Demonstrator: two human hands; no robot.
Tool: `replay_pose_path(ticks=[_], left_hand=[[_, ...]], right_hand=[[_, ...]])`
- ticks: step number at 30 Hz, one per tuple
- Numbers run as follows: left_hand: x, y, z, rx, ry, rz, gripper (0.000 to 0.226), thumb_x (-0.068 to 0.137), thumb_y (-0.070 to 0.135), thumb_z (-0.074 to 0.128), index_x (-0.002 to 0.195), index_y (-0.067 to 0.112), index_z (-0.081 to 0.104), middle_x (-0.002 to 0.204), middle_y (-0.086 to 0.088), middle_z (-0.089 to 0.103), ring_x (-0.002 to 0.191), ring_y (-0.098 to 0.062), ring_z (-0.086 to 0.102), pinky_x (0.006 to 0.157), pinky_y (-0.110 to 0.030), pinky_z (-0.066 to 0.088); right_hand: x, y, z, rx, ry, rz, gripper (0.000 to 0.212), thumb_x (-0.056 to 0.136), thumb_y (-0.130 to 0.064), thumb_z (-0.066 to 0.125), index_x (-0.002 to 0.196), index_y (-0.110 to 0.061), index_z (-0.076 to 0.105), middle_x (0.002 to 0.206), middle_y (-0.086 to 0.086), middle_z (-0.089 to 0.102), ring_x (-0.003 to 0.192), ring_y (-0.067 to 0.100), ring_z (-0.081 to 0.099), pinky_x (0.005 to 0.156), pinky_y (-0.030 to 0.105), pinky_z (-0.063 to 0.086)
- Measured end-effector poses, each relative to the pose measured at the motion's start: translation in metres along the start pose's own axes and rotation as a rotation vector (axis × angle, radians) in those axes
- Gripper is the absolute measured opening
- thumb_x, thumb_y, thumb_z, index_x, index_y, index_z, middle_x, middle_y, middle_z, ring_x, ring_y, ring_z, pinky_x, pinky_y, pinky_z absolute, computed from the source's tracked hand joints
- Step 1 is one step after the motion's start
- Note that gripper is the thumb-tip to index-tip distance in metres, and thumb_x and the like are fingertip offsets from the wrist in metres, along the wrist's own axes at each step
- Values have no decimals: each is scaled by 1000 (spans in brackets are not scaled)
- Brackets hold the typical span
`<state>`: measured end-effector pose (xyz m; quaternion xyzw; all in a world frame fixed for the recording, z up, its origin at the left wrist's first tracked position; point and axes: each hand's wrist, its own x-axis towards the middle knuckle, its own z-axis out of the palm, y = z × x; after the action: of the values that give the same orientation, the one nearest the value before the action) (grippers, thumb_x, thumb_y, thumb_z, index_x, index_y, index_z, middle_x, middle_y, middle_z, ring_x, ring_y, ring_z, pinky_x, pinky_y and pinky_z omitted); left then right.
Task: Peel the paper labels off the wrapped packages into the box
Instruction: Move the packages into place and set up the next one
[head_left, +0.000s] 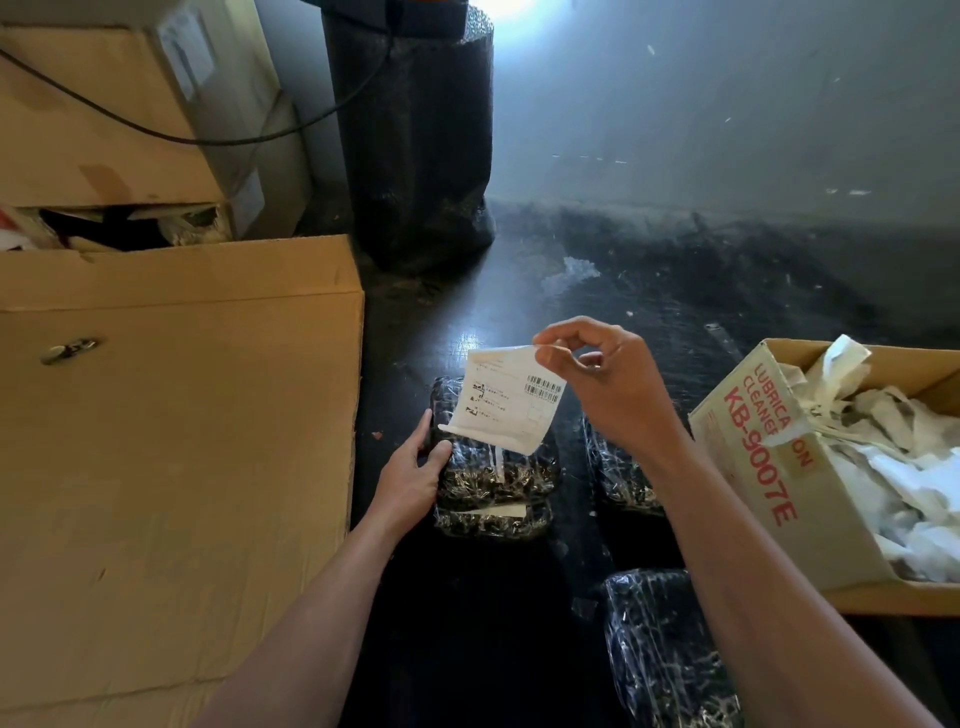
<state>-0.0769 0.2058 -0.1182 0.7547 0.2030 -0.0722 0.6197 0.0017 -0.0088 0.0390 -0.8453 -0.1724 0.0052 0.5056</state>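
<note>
A: Destination?
B: Tan cardboard box with red lettering (763, 457), right of the black plastic-wrapped package (498, 480) that the left hand (410, 480) grips.
A: The white barcoded paper label (506, 402)?
B: Right hand (610, 387) pinches its top corner; the bottom edge seems stuck. Peel slowly, low.

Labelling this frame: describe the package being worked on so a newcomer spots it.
Right of the big cardboard box at left lies a black wrapped package. Only this one has the left hand on it and a white label lifting off.
</note>
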Motion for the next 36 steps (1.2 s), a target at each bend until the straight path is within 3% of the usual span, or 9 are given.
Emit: replay_pose_path(ticks=[5,10,13,18,22,25,29,33,36], left_hand=[[-12,10,0,92,60,21,59,103,37,54,158,31,31,155,3,45,139,-14,45,112,-29,34],[-34,36,0,237,235,99,56,100,34,59,152,23,44,149,-3,51,138,-20,46,114,-38,36],[-44,63,11,254,268,213,53,97,33,64,147,20,52,138,-6,61,122,-18,58,107,-38,46],[-61,114,57,312,201,385,48,96,29,66,141,13,58,136,-5,64,120,-16,61,101,-30,48],[-65,143,105,407,131,472,47,96,28,67,139,11,59,136,-7,64,120,-18,64,102,-32,50],[-69,162,148,491,95,518,44,96,31,67,136,11,63,134,-8,66,118,-19,66,102,-36,52],[-71,181,212,571,67,514,36,94,36,68,121,12,73,119,-8,74,108,-23,70,95,-39,56],[-75,195,276,624,31,478,26,94,32,66,102,10,77,103,-8,76,95,-25,71,85,-40,58],[-71,197,317,628,27,429,22,93,33,66,81,15,67,86,-2,72,89,-28,71,79,-40,58]], right_hand=[[-15,-10,-8,-112,9,-1,20,94,-22,71,112,-28,75,100,-25,60,112,17,56,97,42,53],[-26,-20,-33,-194,34,-39,22,96,-21,68,115,-30,73,98,-29,54,111,14,54,99,40,52],[-32,-21,-57,-279,58,-44,22,97,-19,67,117,-27,73,103,-20,61,113,18,58,93,39,56],[-43,-9,-114,-267,96,13,19,96,-14,68,114,-21,72,119,0,73,104,19,70,59,19,59],[-61,6,-169,-395,185,-3,22,97,-18,68,118,-18,73,112,-4,71,96,12,66,54,8,49],[-73,30,-212,-451,210,25,24,97,-18,68,121,-16,72,114,-2,72,95,11,64,63,16,52],[-81,67,-267,-540,204,50,18,95,-20,71,113,-19,71,112,4,74,96,19,69,77,34,61],[-84,98,-312,-579,184,69,8,95,-20,71,102,-18,70,109,4,74,92,18,69,71,25,58],[-85,121,-337,-561,196,104,4,93,-18,72,97,-18,71,105,3,74,94,20,69,69,22,52]])
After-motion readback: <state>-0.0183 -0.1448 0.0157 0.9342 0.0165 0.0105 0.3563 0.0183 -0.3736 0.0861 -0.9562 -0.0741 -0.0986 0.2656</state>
